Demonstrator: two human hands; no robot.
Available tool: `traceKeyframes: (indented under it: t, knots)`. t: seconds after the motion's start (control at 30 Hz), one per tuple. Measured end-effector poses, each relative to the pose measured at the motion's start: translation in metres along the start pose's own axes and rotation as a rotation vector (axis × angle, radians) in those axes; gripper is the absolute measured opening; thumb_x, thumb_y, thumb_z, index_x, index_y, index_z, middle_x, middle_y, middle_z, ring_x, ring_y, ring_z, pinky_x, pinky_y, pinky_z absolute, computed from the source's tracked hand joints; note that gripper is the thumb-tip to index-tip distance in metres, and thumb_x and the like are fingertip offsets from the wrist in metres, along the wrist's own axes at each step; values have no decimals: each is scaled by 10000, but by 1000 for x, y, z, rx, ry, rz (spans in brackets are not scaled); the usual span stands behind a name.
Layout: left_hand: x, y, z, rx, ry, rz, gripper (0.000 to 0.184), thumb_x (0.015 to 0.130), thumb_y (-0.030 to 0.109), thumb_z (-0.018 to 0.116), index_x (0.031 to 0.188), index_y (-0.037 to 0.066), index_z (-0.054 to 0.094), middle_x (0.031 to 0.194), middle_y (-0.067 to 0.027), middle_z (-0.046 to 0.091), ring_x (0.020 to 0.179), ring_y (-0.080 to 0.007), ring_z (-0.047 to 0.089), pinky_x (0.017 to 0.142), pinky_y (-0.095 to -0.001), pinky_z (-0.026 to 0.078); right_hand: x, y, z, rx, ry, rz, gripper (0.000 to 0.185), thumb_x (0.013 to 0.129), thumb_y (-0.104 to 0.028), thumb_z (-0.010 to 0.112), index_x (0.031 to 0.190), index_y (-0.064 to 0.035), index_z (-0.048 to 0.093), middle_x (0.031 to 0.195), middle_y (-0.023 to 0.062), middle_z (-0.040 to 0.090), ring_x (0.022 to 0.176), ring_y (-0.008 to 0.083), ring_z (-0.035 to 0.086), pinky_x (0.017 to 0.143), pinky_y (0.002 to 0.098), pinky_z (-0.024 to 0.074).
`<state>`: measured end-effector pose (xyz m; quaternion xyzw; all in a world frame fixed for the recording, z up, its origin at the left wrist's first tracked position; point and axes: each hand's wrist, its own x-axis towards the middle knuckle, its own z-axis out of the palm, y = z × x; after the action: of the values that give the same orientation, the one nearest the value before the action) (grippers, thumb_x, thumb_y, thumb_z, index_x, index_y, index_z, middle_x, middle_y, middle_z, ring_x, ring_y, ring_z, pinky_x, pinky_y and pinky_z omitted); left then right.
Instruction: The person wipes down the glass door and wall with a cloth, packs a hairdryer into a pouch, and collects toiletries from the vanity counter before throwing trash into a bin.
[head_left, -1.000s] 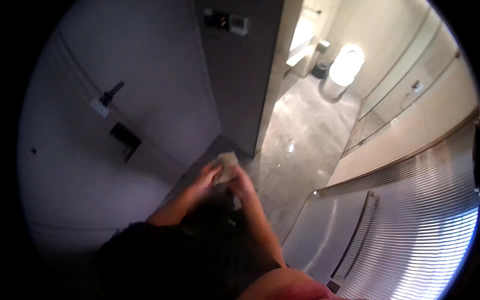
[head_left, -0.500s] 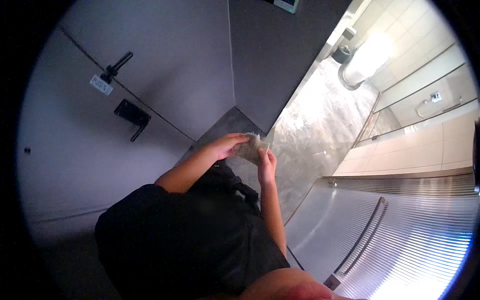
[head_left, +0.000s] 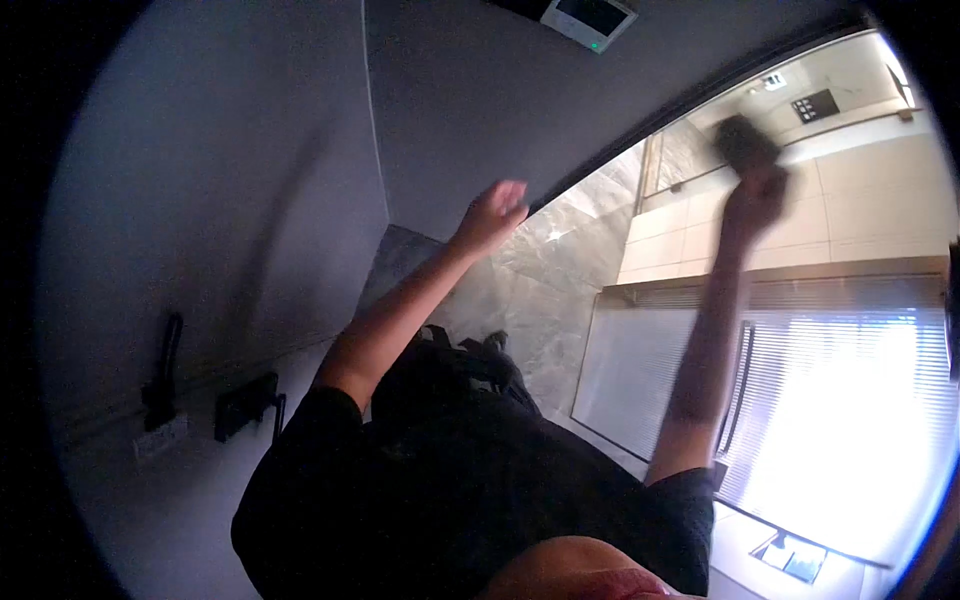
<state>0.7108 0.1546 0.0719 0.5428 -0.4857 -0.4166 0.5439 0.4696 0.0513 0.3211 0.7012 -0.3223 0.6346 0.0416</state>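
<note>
My left hand [head_left: 497,212] is raised in front of the dark wall, its fingers curled in, and I see nothing in it. Higher up and farther right, my right hand [head_left: 758,200] grips a dark, flat cloth-like object [head_left: 745,143], blurred by motion. That object stands out against the lit tiled area. A wide gap separates my two hands.
A white wall panel with a screen [head_left: 590,22] is at the top. Black door handles [head_left: 247,408] are at the lower left. A ribbed glass door [head_left: 640,365] with a long bar handle [head_left: 738,390] is at the right. Grey marbled floor [head_left: 545,300] lies below.
My hands have moved apart. The object left my left hand and went up and right with my right hand. The view has turned, and the toilet is out of sight.
</note>
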Motion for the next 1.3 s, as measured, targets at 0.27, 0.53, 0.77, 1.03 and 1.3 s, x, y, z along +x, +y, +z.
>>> traceKeyframes:
  t: [0.27,0.53,0.77,1.03,1.3]
  knots:
    - [122,71,-10,698,452,879,629,799,129,672,1370,111,410,1434,-212,341,1335,-406,335,1080,-507,299,209,-6,71,-531,-380,-158,482,944,-192,457,1396,-37,400,1445,211,369,1273,358,421,1056,513,321]
    - [182,45,-37,959,288,1083,679,893,345,621,1470,179,303,1516,-201,222,1373,-413,278,1066,-594,275,80,19,98,-711,-393,-744,595,899,-365,570,1374,-43,410,1466,207,348,1330,375,374,1106,490,293]
    - [179,31,-57,1092,321,1000,663,916,444,550,1474,191,298,1524,-177,226,1374,-411,274,1045,-627,274,-44,56,108,-878,-932,-711,653,883,-374,540,1454,-116,355,1548,74,251,1427,253,217,1158,446,158]
    - [182,42,-42,1203,295,899,671,888,423,579,1477,273,296,1541,-138,207,1405,-383,214,1020,-725,199,-48,59,95,-949,-1133,-744,647,810,-207,538,1436,-127,392,1537,45,288,1429,233,225,1171,425,139]
    - [180,21,-48,1236,294,913,733,873,363,624,1495,313,238,1546,-134,198,1388,-413,249,997,-747,222,71,17,117,-756,-521,-675,653,806,-138,602,1420,-78,386,1514,138,290,1386,340,277,1118,493,270]
